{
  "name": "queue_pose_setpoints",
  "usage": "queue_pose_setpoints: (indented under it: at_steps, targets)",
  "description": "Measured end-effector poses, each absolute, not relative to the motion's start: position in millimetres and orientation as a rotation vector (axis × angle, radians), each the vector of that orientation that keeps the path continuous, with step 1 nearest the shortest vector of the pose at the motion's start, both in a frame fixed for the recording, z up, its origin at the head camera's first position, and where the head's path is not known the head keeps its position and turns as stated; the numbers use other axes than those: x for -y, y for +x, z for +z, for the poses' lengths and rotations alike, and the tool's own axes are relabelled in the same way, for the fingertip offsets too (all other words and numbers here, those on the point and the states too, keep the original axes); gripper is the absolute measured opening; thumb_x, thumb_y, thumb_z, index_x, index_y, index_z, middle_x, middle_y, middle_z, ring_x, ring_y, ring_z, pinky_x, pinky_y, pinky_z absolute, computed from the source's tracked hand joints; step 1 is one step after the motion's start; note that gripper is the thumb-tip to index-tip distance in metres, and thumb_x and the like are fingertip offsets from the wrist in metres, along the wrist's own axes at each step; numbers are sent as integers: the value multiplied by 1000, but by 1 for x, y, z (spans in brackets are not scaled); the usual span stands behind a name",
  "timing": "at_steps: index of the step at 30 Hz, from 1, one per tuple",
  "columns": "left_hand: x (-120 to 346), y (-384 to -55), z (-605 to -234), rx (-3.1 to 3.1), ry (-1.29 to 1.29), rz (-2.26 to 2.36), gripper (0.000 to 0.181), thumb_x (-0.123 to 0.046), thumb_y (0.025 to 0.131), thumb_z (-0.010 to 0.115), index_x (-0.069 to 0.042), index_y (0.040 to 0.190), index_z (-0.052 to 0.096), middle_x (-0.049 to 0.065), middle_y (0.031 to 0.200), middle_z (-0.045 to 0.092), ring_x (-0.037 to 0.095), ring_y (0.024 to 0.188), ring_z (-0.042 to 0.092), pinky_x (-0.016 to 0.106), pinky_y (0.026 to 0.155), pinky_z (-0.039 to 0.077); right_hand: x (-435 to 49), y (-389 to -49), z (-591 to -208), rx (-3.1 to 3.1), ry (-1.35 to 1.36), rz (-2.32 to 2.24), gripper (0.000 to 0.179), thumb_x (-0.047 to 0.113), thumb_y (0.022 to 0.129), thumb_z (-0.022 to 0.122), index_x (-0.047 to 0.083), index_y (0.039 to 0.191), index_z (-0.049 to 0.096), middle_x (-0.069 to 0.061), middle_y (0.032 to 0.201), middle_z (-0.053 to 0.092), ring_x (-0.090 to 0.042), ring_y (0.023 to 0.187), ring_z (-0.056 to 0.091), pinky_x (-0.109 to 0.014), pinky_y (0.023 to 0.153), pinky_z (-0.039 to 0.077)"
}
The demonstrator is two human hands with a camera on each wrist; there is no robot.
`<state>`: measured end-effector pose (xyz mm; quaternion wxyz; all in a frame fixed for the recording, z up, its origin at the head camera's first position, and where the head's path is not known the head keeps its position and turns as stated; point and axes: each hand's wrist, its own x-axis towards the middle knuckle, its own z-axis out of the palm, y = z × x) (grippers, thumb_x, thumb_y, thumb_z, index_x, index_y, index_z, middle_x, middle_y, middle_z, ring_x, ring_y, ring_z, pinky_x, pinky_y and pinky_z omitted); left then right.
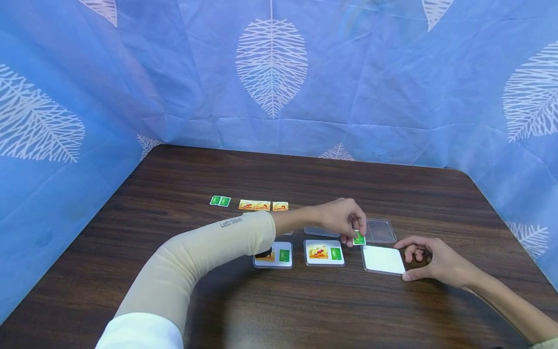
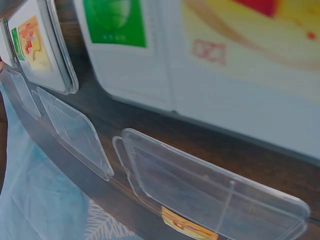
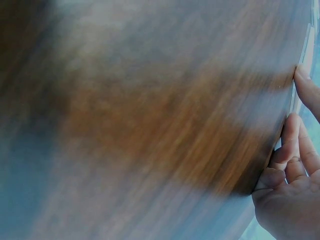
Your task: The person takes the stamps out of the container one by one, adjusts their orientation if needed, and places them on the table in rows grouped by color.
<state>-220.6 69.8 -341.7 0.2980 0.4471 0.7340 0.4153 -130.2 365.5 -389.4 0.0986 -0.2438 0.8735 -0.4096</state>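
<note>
Two arms reach over the dark wooden desk (image 1: 301, 310) to a white-faced case (image 1: 383, 260). Nearest, well to the case's left, a beige sleeve (image 1: 161, 281) wraps the left arm, which bends and then slants away to the right. To the case's near right, the right forearm (image 1: 507, 305) angles inward, and the right hand (image 1: 438, 265) lies beside the case: its grip is spread wide, thumb at the near right corner, forefinger stretched to the far right one, the remaining fingers bent in. Left of the case sit a middle case (image 1: 322, 262) and an outer case (image 1: 279, 265), each showing a yellow picture (image 1: 317, 251) beside a green square (image 1: 336, 254). At the case's far left corner the left hand (image 1: 346, 218) arches over, knuckles up and fingertips down, its grip closed in a pinch on a small green stamp (image 1: 359, 239); whether that stamp touches the case I cannot tell. Just beyond the case lies a clear lid (image 1: 380, 231), with a second lid (image 1: 321, 231) to its left. Farther off and left are yellow stamps (image 1: 255, 205) and a green pair (image 1: 220, 200), then a leaf-patterned blue cloth (image 1: 331, 87).
</note>
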Motion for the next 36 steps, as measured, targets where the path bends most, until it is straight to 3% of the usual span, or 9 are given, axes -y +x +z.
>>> queue_pose_setpoints:
  at_steps: [8, 25, 36]
  targets:
    - [-58, -223, -341, -1928, 1180, 1142, 9, 16, 95, 62, 11, 97, 69, 16, 78, 70, 14, 62, 69, 31, 65, 60, -366, -129, -390, -2577, -736, -1230, 53, -5, 76, 87, -8, 123, 61, -3, 82, 55, -20, 71, 41, -30, 59, 31]
    - [-39, -227, -340, -1850, 1181, 1114, 16, 17, 96, 57, 14, 103, 71, 18, 84, 73, 13, 61, 67, 31, 69, 60, -366, -129, -391, -2582, -719, -1230, 54, -3, 76, 87, -6, 123, 62, -2, 83, 56, -20, 71, 42, -30, 59, 33]
    - [-27, -228, -339, -1856, 1195, 1119, 15, 16, 96, 59, 15, 104, 72, 19, 79, 73, 12, 60, 67, 32, 69, 60, -367, -130, -389, -2588, -711, -1210, 54, 0, 76, 88, -6, 123, 62, -1, 83, 56, -19, 72, 42, -30, 60, 33]
